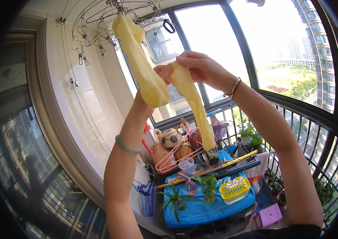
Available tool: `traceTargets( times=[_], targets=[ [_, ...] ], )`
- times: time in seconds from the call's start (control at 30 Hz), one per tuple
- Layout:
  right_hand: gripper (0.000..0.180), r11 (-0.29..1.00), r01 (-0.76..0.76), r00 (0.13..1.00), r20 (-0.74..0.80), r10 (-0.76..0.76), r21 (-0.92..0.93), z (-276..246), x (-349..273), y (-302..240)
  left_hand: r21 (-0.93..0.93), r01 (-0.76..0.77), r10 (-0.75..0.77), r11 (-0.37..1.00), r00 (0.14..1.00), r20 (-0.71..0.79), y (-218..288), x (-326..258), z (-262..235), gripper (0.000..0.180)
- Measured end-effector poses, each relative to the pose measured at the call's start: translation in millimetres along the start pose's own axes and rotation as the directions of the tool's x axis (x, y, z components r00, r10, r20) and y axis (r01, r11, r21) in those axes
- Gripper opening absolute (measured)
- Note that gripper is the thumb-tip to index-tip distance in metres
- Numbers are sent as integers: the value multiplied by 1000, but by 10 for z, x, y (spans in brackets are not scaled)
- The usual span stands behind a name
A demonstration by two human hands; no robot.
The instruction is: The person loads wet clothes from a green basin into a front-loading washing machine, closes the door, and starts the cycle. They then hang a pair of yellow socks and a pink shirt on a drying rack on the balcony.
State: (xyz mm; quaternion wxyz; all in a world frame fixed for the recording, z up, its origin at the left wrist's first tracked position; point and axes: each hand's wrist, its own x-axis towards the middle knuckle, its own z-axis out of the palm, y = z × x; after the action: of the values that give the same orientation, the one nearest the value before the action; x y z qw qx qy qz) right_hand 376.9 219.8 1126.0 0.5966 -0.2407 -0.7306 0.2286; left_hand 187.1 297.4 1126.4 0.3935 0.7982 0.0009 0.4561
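Both my hands are raised toward a round metal clip hanger near the ceiling. One long pale yellow sock hangs from a clip on that hanger. A second yellow sock dangles from my hands, pinched at its top. My right hand grips its upper edge with thumb and fingers. My left hand is mostly hidden behind the hanging sock and touches the same top edge. My left wrist wears a green bangle, my right wrist a thin bracelet.
Below are a blue covered box with small green plants, a yellow container, pink hangers, balls, purple hangers, a pink box. Curved windows and a balcony railing ring the space.
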Motion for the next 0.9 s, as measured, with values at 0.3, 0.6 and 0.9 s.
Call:
traceTargets(
  times=[0.3,0.6,0.9],
  targets=[
    [32,985,68,996,38,-75,161,72,311,42,-138,14,-18,990,999,-31,156,146,-200,27],
    [35,993,55,997,52,-61,105,459,798,170,4,34,-33,999,981,-191,372,-28,-781,28],
    [35,874,386,901,81,-426,296,994,1382,-92,47,-11,27,999,932,-360,805,-69,-1209,26]
  ],
)
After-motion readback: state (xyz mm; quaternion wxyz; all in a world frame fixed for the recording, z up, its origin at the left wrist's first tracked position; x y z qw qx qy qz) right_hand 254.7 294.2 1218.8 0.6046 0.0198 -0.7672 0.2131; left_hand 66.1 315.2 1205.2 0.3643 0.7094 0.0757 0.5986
